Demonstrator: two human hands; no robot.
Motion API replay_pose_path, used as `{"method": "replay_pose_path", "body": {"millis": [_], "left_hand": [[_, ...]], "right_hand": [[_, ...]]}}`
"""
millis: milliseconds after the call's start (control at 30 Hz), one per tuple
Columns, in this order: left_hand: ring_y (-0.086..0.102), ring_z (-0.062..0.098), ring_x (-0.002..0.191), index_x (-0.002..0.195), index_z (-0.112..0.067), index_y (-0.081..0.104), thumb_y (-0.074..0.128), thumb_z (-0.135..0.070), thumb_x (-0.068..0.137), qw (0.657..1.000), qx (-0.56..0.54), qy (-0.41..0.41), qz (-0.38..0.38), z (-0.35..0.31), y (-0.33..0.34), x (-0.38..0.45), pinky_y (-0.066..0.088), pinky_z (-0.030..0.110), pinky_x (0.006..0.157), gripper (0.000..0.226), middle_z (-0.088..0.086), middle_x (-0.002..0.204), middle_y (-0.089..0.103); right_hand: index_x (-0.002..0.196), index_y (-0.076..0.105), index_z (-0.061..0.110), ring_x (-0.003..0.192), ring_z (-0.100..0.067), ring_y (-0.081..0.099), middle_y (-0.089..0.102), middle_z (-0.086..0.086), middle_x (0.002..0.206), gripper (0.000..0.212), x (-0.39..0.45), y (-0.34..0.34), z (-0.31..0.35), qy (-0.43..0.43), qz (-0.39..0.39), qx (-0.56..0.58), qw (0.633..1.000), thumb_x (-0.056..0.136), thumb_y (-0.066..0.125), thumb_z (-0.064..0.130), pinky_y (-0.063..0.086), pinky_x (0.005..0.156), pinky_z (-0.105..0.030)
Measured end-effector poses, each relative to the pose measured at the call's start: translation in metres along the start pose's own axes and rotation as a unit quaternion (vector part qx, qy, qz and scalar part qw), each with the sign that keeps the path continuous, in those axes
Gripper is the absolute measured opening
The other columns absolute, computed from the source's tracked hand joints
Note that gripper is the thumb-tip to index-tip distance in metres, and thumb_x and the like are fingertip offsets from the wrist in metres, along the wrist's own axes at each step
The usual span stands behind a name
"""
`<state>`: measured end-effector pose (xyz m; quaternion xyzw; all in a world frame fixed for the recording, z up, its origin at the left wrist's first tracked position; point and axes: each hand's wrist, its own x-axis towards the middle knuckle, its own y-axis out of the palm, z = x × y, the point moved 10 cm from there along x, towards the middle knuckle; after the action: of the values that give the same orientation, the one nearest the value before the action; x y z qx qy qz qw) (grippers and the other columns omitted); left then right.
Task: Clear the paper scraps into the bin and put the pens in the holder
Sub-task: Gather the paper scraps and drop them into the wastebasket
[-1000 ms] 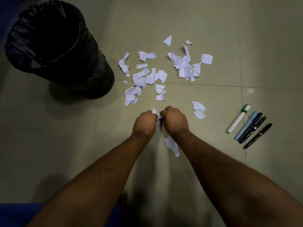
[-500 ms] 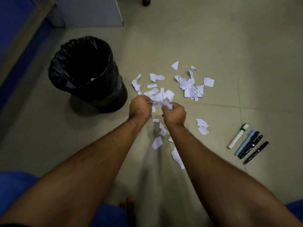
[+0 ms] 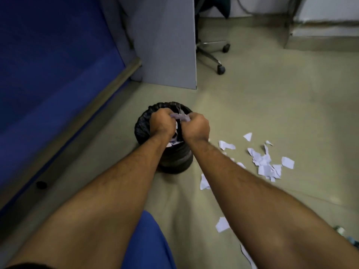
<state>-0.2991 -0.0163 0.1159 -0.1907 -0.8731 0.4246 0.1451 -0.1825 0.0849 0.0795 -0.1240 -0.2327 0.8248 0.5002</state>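
While both hands, left (image 3: pixel 161 123) and right (image 3: pixel 198 126), clutch scraps (image 3: pixel 181 118) over the bin (image 3: pixel 143 127), more paper (image 3: pixel 266 164) litters the beige floor (image 3: pixel 272 105) beside a grey partition (image 3: pixel 165 39).

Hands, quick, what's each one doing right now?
Left hand: curled, gripping a bunch of paper scraps over the bin.
Right hand: curled, gripping the same bunch.

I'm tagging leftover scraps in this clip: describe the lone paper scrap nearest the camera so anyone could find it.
Start at the black bin under both hands, then follow the right forearm back toward the camera. Just left of that forearm, on bare floor, lies a small white scrap. It lies alone, nearer the camera than the big scrap cluster right of the bin.
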Motion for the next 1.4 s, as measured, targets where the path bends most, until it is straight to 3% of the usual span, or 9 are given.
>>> {"method": "replay_pose_path", "body": {"millis": [167, 300, 367, 533, 900, 1033, 1200, 1300, 1400], "left_hand": [[0.058, 0.024, 0.076, 0.081, -0.017, 0.060, 0.054, -0.017, 0.091, 0.997, 0.013, -0.037, 0.066, 0.040, 0.023, 0.010, 0.038, 0.023, 0.053, 0.012, 0.004, 0.079, 0.062], [0.058, 0.035, 0.104, 0.119, -0.011, 0.051, 0.049, -0.016, 0.092, 0.987, 0.121, -0.023, 0.105, 0.040, 0.026, 0.011, 0.053, 0.043, 0.083, 0.027, 0.015, 0.118, 0.056], [0.059, 0.035, 0.106, 0.119, -0.009, 0.056, 0.049, -0.015, 0.092, 0.987, 0.132, -0.010, 0.094, 0.037, 0.021, 0.013, 0.053, 0.045, 0.089, 0.028, 0.016, 0.121, 0.058], [0.065, 0.029, 0.092, 0.103, -0.018, 0.067, 0.058, -0.016, 0.086, 0.989, 0.073, 0.025, 0.126, 0.017, 0.031, 0.004, 0.054, 0.033, 0.071, 0.019, 0.008, 0.103, 0.069], [0.062, 0.025, 0.110, 0.120, -0.018, 0.063, 0.063, -0.018, 0.083, 0.971, 0.013, 0.092, 0.218, -0.051, 0.116, -0.078, 0.050, 0.029, 0.092, 0.037, 0.006, 0.114, 0.069], [0.055, 0.026, 0.124, 0.125, -0.015, 0.060, 0.063, -0.023, 0.084, 0.937, 0.040, 0.135, 0.321, -0.045, 0.204, -0.163, 0.047, 0.034, 0.098, 0.042, 0.007, 0.127, 0.063], [0.045, 0.033, 0.128, 0.140, -0.024, 0.041, 0.068, -0.051, 0.076, 0.849, 0.196, 0.224, 0.437, 0.004, 0.294, -0.283, 0.046, 0.043, 0.099, 0.075, 0.008, 0.139, 0.047], [0.022, 0.034, 0.145, 0.152, -0.026, 0.021, 0.067, -0.075, 0.061, 0.795, 0.293, 0.310, 0.431, 0.033, 0.322, -0.328, 0.024, 0.048, 0.114, 0.113, 0.013, 0.158, 0.023], [0.005, 0.033, 0.150, 0.155, -0.026, 0.009, 0.058, -0.086, 0.060, 0.772, 0.322, 0.361, 0.412, 0.047, 0.338, -0.348, 0.006, 0.053, 0.118, 0.123, 0.014, 0.163, 0.005]], "right_hand": [[0.093, 0.067, 0.016, 0.084, -0.031, 0.065, 0.070, -0.009, 0.090, 0.017, -0.001, 0.044, 0.018, -0.095, 0.070, -0.175, 0.977, 0.091, 0.056, 0.028, 0.039, 0.063, -0.029], [0.098, 0.062, 0.019, 0.088, -0.029, 0.066, 0.068, -0.005, 0.094, 0.017, 0.003, 0.058, 0.024, -0.137, 0.104, -0.268, 0.948, 0.082, 0.063, 0.025, 0.043, 0.064, -0.030], [0.102, 0.065, 0.021, 0.088, -0.028, 0.066, 0.070, -0.004, 0.096, 0.021, 0.004, 0.056, 0.025, -0.139, 0.114, -0.264, 0.948, 0.082, 0.063, 0.026, 0.043, 0.064, -0.029], [0.112, 0.069, 0.023, 0.096, -0.026, 0.067, 0.073, -0.003, 0.104, 0.034, 0.008, 0.020, 0.017, -0.078, 0.053, -0.125, 0.988, 0.079, 0.062, 0.019, 0.053, 0.079, -0.032], [0.111, 0.067, 0.023, 0.094, -0.020, 0.066, 0.071, 0.004, 0.097, 0.029, -0.030, -0.100, -0.110, 0.074, -0.018, -0.065, 0.995, 0.083, 0.058, 0.020, 0.045, 0.076, -0.025], [0.122, 0.060, 0.024, 0.107, -0.026, 0.063, 0.069, -0.003, 0.111, 0.042, -0.073, -0.113, -0.212, 0.125, 0.069, -0.150, 0.978, 0.080, 0.064, 0.023, 0.050, 0.090, -0.033], [0.131, 0.055, 0.020, 0.114, -0.034, 0.058, 0.060, -0.011, 0.124, 0.073, -0.166, -0.109, -0.331, 0.133, 0.184, -0.309, 0.924, 0.067, 0.052, 0.053, 0.048, 0.093, -0.037], [0.128, 0.060, 0.013, 0.119, -0.038, 0.058, 0.056, -0.017, 0.135, 0.074, -0.199, -0.112, -0.365, 0.106, 0.132, -0.354, 0.920, 0.063, 0.067, 0.048, 0.051, 0.091, -0.043], [0.138, 0.051, 0.009, 0.136, -0.042, 0.042, 0.043, -0.022, 0.149, 0.081, -0.211, -0.120, -0.381, 0.115, 0.074, -0.375, 0.917, 0.067, 0.072, 0.041, 0.043, 0.103, -0.052]]}}
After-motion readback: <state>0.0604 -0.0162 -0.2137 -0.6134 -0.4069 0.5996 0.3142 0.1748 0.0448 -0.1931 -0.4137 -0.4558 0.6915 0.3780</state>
